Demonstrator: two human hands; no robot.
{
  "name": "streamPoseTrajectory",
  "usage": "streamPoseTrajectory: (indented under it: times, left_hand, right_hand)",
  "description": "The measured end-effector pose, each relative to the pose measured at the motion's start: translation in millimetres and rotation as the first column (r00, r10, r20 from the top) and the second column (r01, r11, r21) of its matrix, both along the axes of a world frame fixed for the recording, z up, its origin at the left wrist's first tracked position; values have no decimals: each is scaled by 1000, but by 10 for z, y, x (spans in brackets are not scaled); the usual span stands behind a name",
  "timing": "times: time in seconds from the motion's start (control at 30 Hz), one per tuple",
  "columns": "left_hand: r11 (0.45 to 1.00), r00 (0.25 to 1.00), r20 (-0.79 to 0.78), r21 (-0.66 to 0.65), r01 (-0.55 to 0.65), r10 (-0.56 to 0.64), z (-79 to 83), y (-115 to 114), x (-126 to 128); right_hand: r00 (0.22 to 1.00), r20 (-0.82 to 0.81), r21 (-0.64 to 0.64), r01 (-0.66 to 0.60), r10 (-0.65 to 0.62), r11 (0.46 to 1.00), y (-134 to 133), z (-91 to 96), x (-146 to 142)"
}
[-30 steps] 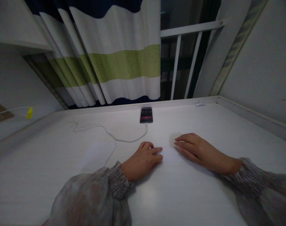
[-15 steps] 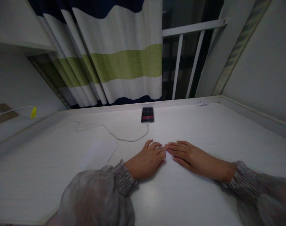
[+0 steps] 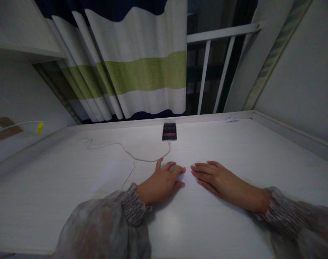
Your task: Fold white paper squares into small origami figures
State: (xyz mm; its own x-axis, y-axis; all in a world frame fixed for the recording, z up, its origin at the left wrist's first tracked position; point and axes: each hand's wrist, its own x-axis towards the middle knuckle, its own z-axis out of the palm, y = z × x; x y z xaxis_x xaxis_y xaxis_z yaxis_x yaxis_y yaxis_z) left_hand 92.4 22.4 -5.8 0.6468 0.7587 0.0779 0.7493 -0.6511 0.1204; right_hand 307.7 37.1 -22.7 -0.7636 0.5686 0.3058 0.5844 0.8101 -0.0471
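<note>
My left hand (image 3: 164,181), with a gold ring on one finger, is palm down with its fingers apart and slightly bent. It grips nothing that I can see. My right hand (image 3: 216,180) lies flat, fingers stretched toward the left hand, and a small gap separates the two. A pale white patch, seemingly paper (image 3: 188,176), shows between the fingertips; most of it is hidden under the hands. Left of my left hand, a white sheet of paper (image 3: 112,174) rests on the white table (image 3: 207,230).
A phone-like device (image 3: 169,131), its screen blurred, stands near the back edge, with a white cable (image 3: 136,158) running left from it. A crumpled white scrap (image 3: 231,119) lies at the back right. Behind hangs a striped curtain (image 3: 147,73) beside white window bars (image 3: 204,77).
My left hand has shifted left, away from my right hand, and its fingers have spread more. The right hand has stayed almost in place.
</note>
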Motion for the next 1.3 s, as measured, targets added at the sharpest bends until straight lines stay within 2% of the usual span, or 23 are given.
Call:
streamPoseTrajectory:
  times: [0.1,0.27,0.57,0.7,0.83,1.0,1.3]
  left_hand:
    - [999,1000,-6,-32,-16,16,33,-20,-53]
    - [999,999,-34,-15,-41,40,49,-23,-131]
    - [997,997,-37,48,-68,70,-14,29,-250]
    - [993,996,34,91,-80,77,20,22,-214]
    - [996,996,83,87,5,-12,45,25,-120]
    - [998,997,50,33,53,-55,18,27,-33]
    - [995,997,53,87,44,-48,31,44,13]
  right_hand:
    - [1000,10,0,8,-8,1000,-12,3,4]
    - [1000,6,7,19,-19,1000,-31,15,9]
    - [999,40,-5,28,-28,1000,-17,24,16]
    - [1000,6,2,21,-21,1000,-19,-4,13]
    - [1000,-16,-13,11,-12,1000,-24,-1,3]
    - [999,-33,-76,-10,7,997,-37,81,-19]
    - [996,34,-181,-70,77,981,-37,132,-90]
